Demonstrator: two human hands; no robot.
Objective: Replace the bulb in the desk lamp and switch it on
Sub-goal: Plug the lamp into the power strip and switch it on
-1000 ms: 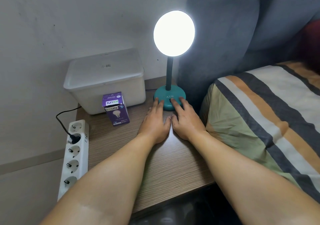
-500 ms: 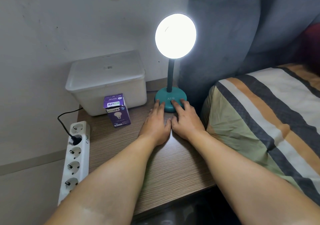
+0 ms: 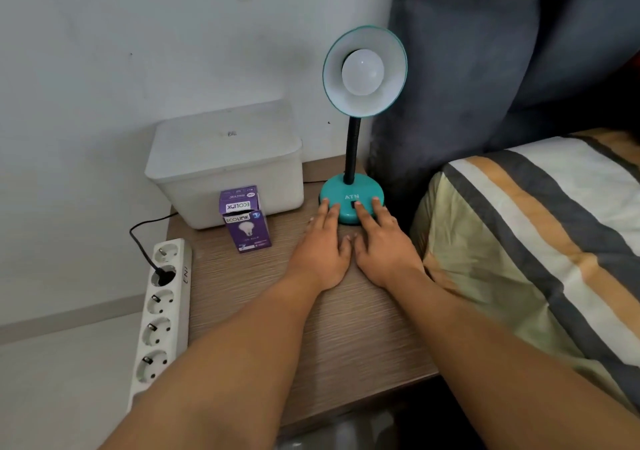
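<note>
Half a second ago the lamp glowed white; now its bulb (image 3: 362, 72) is dark inside the teal shade (image 3: 364, 70), which faces you. Your hands have barely shifted. Your left hand (image 3: 322, 250) lies palm down on the wooden tabletop (image 3: 322, 339), fingers (image 3: 323, 209) loosely spread, two tips touching the left edge of the lamp's round teal base (image 3: 346, 195). Your right hand (image 3: 382, 242) lies just beside it, thumbs nearly touching, fingers likewise spread, the index tip resting on the small dark switch (image 3: 355, 204) at the front of the base. Neither hand grips anything. A purple bulb box (image 3: 245, 219) stands upright on the tabletop to the left, in front of a white lidded bin (image 3: 227, 162). A black plug (image 3: 162, 272) sits in the white power strip (image 3: 161, 314) at the tabletop's left edge. With the light off, the lamp looks ready for unscrewing the old bulb, though it may be warm.
</note>
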